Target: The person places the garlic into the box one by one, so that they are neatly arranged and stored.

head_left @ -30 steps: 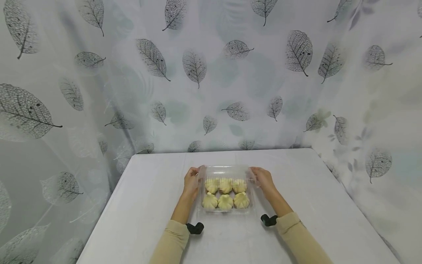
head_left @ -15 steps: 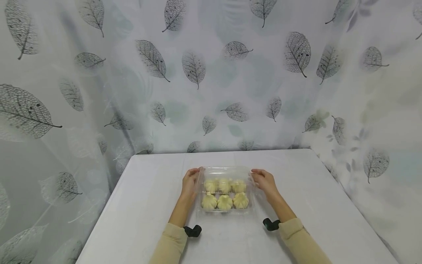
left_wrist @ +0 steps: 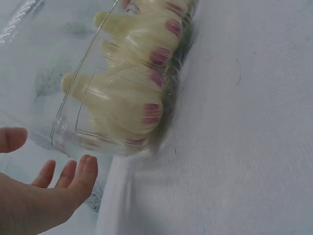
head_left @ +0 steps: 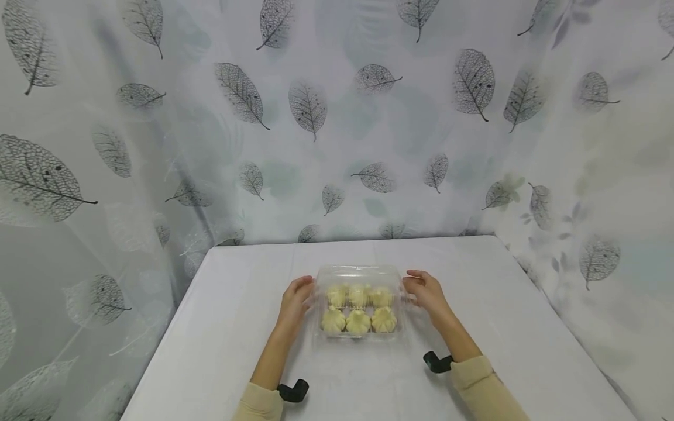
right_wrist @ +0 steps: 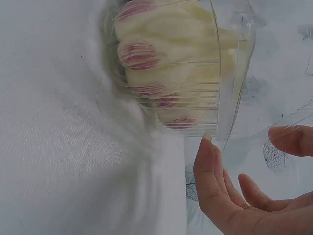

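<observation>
Covering the lower half of the head view, the white bench (head_left: 221, 327) carries a clear plastic box (head_left: 359, 275) of six pale buns (head_left: 358, 321) at its centre. The left hand (head_left: 296, 298) and right hand (head_left: 427, 290) flank the box with relaxed fingers, holding nothing.

Clear plastic box (head_left: 360, 304), lid down, flat on the white surface between left hand (head_left: 296, 298) and right hand (head_left: 427, 290). Six pale yellow buns (head_left: 358, 309) inside, in two rows of three, pink-streaked underneath. Near both hands' fingertips; contact unclear.
</observation>
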Demonstrator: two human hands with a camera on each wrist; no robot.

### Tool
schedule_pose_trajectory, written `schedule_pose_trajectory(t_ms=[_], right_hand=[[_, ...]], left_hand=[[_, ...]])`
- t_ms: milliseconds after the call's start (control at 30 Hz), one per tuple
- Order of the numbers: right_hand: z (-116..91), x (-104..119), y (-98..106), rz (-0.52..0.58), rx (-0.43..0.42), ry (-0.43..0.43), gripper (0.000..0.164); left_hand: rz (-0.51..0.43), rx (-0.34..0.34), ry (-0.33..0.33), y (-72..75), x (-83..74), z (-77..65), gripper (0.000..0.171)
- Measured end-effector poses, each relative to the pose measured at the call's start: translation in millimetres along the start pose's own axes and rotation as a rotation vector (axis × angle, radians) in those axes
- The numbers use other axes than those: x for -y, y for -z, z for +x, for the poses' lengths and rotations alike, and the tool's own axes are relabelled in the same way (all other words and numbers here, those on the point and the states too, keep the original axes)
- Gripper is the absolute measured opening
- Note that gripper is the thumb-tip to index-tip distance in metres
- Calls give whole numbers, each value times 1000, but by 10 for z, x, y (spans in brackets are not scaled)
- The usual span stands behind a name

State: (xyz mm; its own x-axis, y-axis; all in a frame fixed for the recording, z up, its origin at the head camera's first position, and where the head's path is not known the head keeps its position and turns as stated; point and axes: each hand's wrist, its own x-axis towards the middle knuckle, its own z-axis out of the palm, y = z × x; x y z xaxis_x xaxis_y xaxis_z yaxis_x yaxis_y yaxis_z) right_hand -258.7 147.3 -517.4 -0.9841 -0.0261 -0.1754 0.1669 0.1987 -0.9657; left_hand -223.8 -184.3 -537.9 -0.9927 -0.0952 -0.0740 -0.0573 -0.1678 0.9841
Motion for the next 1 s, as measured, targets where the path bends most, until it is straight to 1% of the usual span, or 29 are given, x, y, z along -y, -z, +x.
schedule_pose_trajectory(t_ms=[67,200,367,500,600,700,833,1000], right_hand=[[-39,11,5,25,13,-6,57],[-124,11,5,47,34,-23,59],[-226,-16,16,20,46,-9,57],[-319,-58,48,-7,50,10,57],[-400,-92,54,-28,63,12,57],[-490,-116,56,-31,75,5,56],[-609,-152,59,-32,95,3,52],[-729,-210,58,-67,107,5,49]], left_hand=[[26,-1,-2,6,-19,-66,53],[74,-6,19,38,-27,-184,53],[106,4,12,69,-23,-310,55],[153,9,22,71,-30,-400,58],[177,22,34,100,-13,-472,59],[190,42,35,126,15,-534,58],[207,51,46,140,54,-599,52],[215,65,49,144,96,-674,48]])
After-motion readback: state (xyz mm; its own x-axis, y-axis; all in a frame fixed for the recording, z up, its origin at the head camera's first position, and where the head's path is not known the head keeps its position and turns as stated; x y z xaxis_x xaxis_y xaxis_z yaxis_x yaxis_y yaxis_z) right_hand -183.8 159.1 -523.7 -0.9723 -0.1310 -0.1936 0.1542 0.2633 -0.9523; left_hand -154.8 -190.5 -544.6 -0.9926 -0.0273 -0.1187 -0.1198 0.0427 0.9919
